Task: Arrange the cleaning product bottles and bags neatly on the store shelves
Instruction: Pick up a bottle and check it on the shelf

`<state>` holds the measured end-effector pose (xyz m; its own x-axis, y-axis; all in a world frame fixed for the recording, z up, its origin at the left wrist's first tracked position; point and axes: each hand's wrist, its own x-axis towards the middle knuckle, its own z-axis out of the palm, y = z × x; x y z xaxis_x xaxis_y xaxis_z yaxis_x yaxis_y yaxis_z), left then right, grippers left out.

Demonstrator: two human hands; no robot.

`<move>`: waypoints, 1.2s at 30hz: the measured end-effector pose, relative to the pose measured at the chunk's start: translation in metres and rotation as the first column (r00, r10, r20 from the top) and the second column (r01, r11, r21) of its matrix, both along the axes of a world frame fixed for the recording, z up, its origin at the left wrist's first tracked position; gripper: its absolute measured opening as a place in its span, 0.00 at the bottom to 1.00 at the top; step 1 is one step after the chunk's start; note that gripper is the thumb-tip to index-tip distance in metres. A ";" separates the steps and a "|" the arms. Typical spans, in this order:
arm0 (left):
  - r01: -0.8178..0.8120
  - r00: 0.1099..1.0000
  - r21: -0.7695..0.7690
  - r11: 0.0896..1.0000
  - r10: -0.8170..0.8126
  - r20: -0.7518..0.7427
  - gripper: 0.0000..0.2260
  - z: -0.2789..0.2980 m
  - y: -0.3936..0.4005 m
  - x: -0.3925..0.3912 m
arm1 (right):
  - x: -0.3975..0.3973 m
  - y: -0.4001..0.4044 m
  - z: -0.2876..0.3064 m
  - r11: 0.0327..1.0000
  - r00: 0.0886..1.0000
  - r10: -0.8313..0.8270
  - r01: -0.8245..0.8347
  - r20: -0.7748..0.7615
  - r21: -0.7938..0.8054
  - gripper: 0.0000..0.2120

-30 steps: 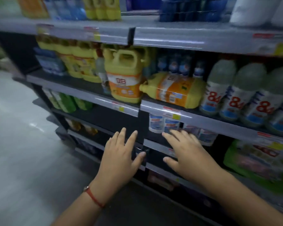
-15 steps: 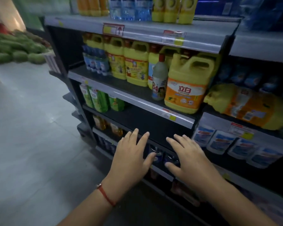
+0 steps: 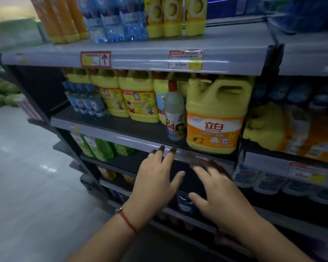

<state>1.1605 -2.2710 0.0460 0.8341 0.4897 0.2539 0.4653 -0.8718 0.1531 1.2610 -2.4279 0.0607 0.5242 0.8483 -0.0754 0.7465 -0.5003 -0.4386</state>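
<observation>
Yellow detergent jug (image 3: 215, 118) stands at the shelf edge (image 3: 133, 139), with a slim white bottle (image 3: 174, 114) just beside it. Left hand (image 3: 155, 178) and right hand (image 3: 219, 193) hover below, fingers spread, holding nothing. Risk: a reaching knuckle could topple the slim bottle.

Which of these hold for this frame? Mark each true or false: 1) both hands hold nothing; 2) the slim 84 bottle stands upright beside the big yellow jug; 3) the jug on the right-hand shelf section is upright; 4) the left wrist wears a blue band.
1) The left hand and right hand hold nothing: true.
2) The 84 bottle stands upright beside the big yellow jug: true.
3) False: the toppled jug lies on its side.
4) False: the wrist band is red.
</observation>
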 end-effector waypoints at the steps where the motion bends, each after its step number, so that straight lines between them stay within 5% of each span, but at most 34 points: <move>1: 0.006 1.000 -0.018 1.000 -0.006 0.008 0.32 0.003 0.011 0.011 | 0.005 0.006 0.000 1.000 1.000 -0.025 0.025 -0.019 0.010 0.35; 8: -0.001 0.990 -0.368 0.930 0.053 0.133 0.35 -0.013 0.092 0.078 | 0.031 0.050 -0.003 0.999 0.999 -0.034 0.034 -0.013 -0.007 0.36; 14: 0.216 0.933 -0.597 0.773 0.016 0.359 0.28 -0.022 0.122 0.107 | 0.031 0.062 -0.003 0.990 0.991 -0.137 0.136 -0.016 -0.028 0.36; 19: 0.285 0.903 -0.622 0.730 0.014 0.429 0.26 -0.019 0.133 0.113 | 0.018 0.075 0.005 0.965 0.965 -0.260 0.259 -0.017 -0.034 0.36; 23: 0.331 0.889 -0.650 0.684 0.005 0.458 0.22 -0.006 0.133 0.085 | -0.011 0.094 0.019 0.908 0.905 -0.420 0.416 -0.074 -0.056 0.18; 26: 0.450 0.860 -0.759 0.470 0.003 0.511 0.24 0.012 0.131 0.044 | -0.041 0.112 0.020 0.881 0.884 -0.440 0.460 -0.159 0.115 0.27; 28: 0.483 0.862 -0.788 0.382 -0.050 0.504 0.25 0.022 0.131 0.013 | -0.060 0.128 0.016 0.838 0.874 -0.407 0.473 -0.266 0.272 0.41; 30: 0.425 0.900 -0.845 0.326 -0.053 0.432 0.24 0.024 0.132 -0.017 | -0.083 0.142 0.009 0.791 0.852 -0.392 0.505 -0.348 0.345 0.45; 33: 0.374 0.927 -0.889 0.265 -0.124 0.354 0.24 0.008 0.138 -0.054 | -0.118 0.149 -0.005 0.728 0.805 -0.404 0.571 -0.436 0.380 0.42; 36: 0.301 0.952 -0.952 0.060 -0.078 0.296 0.27 -0.012 0.146 -0.080 | -0.153 0.149 -0.018 0.697 0.680 -0.347 0.648 -0.646 0.308 0.29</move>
<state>1.0807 -2.1252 0.0342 0.9557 0.2174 -0.1982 0.1888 0.0636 0.9800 1.1081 -2.2787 0.0429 0.8799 0.4569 -0.1302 0.0330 -0.3322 -0.9426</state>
